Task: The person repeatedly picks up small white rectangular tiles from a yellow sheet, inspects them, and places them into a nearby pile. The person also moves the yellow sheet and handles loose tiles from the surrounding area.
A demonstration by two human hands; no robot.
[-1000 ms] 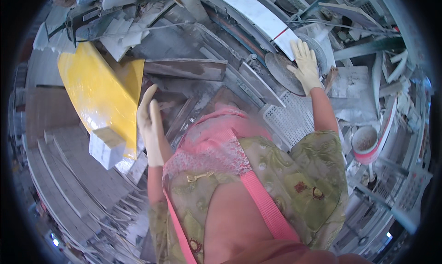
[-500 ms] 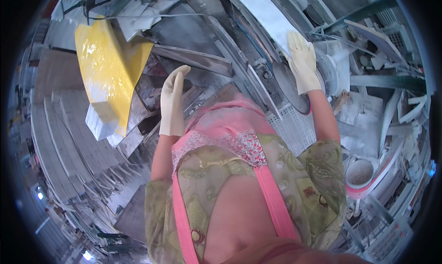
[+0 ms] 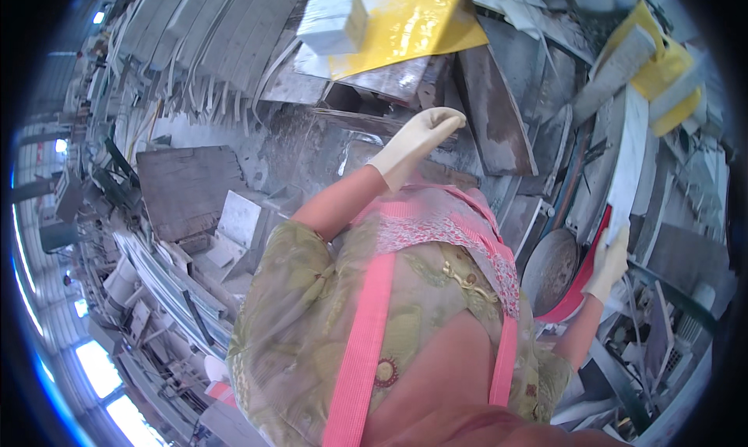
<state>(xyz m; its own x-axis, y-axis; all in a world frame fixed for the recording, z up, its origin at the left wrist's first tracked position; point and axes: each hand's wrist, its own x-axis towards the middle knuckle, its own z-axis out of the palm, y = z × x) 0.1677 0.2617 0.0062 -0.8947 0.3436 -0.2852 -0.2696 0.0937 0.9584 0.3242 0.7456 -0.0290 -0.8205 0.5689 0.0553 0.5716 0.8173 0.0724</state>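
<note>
My right hand, in a cream rubber glove, grips the near end of a long, narrow white slab strip at the right. The strip runs away from me toward a yellow sheet-like piece at the far right. Beside this hand are a grey round disc and a curved red rim. My left hand, gloved the same way, hangs in front of my apron with its fingers curled together. Nothing shows in it. Beyond it a glossy yellow sheet drapes over boards, with a pale block on its edge.
Stacked grey slabs stand at the far left. A weathered brown board and a small white tile lie left of me. A dark-stained plank leans beyond my left hand. Dusty offcuts and green bars crowd the right.
The view has swung leftward, so the yellow sheet now appears near the top middle. My right hand has moved from lying flat on the white strip to gripping its end. My left hand's fingers are more curled.
</note>
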